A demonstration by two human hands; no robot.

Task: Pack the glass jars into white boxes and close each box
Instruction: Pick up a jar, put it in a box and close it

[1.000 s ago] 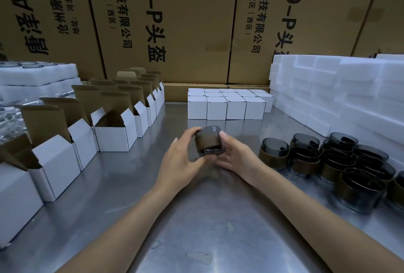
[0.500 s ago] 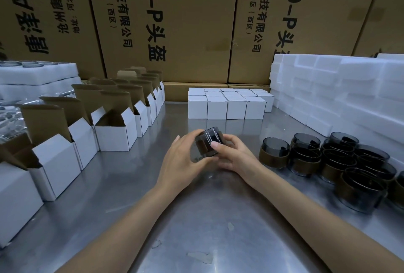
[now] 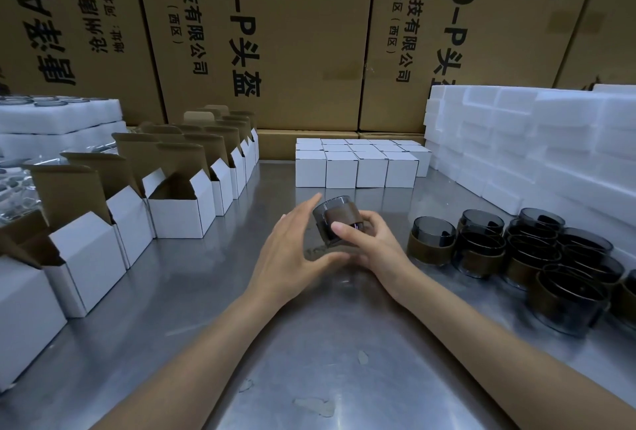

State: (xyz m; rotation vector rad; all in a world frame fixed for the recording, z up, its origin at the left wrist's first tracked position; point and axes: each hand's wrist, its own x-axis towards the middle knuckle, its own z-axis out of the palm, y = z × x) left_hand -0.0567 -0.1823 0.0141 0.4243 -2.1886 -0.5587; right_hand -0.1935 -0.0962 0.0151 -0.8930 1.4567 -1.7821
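Glass jar (image 3: 339, 221) tilted, gripped in right hand (image 3: 373, 245).

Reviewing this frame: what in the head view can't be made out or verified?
- Held glass jar: its base and far side are hidden by the right hand and left hand.
- Closed white boxes: contents unseen, lids shut.
- Back jars in the cluster: overlapped by nearer jars, count unclear.
- Foam trays at left: cut off by the frame edge.
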